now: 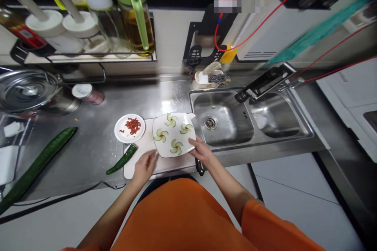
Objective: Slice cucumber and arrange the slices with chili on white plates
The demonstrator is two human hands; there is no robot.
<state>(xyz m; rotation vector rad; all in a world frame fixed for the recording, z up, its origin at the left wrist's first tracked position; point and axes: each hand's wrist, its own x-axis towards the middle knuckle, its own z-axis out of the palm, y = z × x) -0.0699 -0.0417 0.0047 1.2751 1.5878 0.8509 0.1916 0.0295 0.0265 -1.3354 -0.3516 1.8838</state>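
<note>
A white square plate (174,134) carries several pinwheel flowers of thin cucumber slices with small red centres. My right hand (202,151) grips its lower right edge, thumb on top. Close to its lower left corner, my left hand (145,166) has its fingers curled together; what they hold, if anything, is too small to make out. Beneath the plate is a pale cutting board (144,149). A cut cucumber piece (122,159) lies at the board's left edge. Above that stands a round white plate (123,135) with chopped red bits (133,125). A knife's black handle (200,167) pokes out below my right hand.
A long whole cucumber (44,160) lies on the steel counter at left. Near the wall stand a lidded pot (28,90) and a small jar (87,94). The double sink (224,117) and tap (265,82) are right. Bottles and an oil jug (134,15) fill the shelf.
</note>
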